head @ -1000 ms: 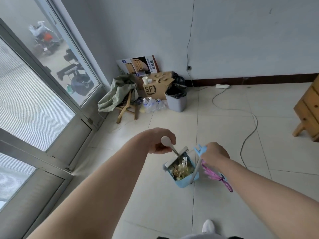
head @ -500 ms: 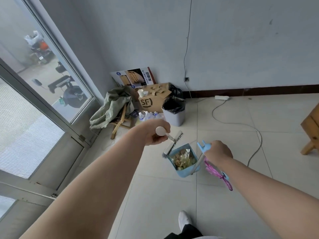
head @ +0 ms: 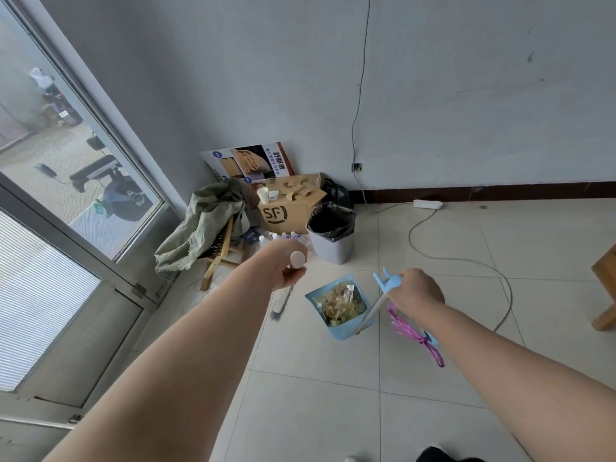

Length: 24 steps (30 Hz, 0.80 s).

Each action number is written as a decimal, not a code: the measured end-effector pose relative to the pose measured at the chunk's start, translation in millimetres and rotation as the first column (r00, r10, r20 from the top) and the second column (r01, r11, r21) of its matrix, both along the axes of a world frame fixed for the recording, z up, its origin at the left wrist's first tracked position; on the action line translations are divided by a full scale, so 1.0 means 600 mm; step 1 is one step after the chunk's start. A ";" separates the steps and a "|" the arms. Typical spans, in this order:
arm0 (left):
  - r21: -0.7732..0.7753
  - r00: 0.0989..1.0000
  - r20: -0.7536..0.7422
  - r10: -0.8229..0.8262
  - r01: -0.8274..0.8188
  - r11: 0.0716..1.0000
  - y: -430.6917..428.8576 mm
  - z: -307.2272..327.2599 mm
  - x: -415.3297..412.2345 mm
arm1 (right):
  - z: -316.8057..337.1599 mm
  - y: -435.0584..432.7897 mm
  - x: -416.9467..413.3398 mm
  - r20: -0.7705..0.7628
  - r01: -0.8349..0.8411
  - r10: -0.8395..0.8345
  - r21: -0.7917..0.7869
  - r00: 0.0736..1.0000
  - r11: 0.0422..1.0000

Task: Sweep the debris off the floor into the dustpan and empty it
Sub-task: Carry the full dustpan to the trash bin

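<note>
A light blue dustpan (head: 346,330) hangs above the tiled floor, filled with yellowish debris (head: 338,303). My right hand (head: 415,290) grips the top of its long white handle, which ends in a blue clip. A pink ribbon-like strip (head: 413,331) dangles under that wrist. My left hand (head: 288,266) is closed around the white knob end of a broom handle; the broom head (head: 281,305) hangs just left of the dustpan, apart from it. A grey bin (head: 331,233) with a black liner stands a short way beyond the dustpan.
A cardboard box (head: 290,205) marked SF, a green sack (head: 203,221) over a wooden frame and several bottles crowd the corner beside the bin. A cable (head: 466,258) snakes from a power strip (head: 427,204). Wooden furniture (head: 605,288) stands at the right edge. Glass doors line the left.
The view has moved closer to the bin and corner. The broom head has swung away from the dustpan's mouth to hang at its left. Both hands keep their grips.
</note>
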<state>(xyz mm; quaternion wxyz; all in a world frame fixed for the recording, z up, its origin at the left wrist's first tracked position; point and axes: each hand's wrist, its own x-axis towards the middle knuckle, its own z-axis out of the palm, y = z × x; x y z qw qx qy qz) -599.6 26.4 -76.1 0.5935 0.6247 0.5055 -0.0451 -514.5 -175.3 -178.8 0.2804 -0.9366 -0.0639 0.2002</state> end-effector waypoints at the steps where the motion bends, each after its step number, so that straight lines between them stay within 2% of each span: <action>1: 0.004 1.000 -0.005 0.018 -0.018 1.000 0.006 -0.003 0.009 | 0.004 0.001 0.012 0.000 -0.006 0.006 0.000 1.000 1.000; 10: 0.026 0.980 -0.067 0.186 -0.185 0.982 0.032 -0.010 0.068 | 0.073 0.016 0.129 0.027 -0.106 0.104 0.092 0.994 0.990; 18: 0.020 0.959 -0.085 0.270 -0.270 0.963 0.036 -0.006 0.119 | 0.107 0.045 0.241 0.064 -0.119 0.107 0.243 0.992 0.963; 21: 0.011 0.961 -0.092 0.262 -0.262 0.965 0.034 -0.004 0.140 | 0.110 0.059 0.280 0.023 -0.067 0.064 0.338 0.998 0.939; 24: -0.010 0.961 -0.116 0.251 -0.254 0.967 0.035 -0.005 0.158 | 0.101 0.075 0.314 -0.090 0.067 -0.030 0.446 0.995 0.893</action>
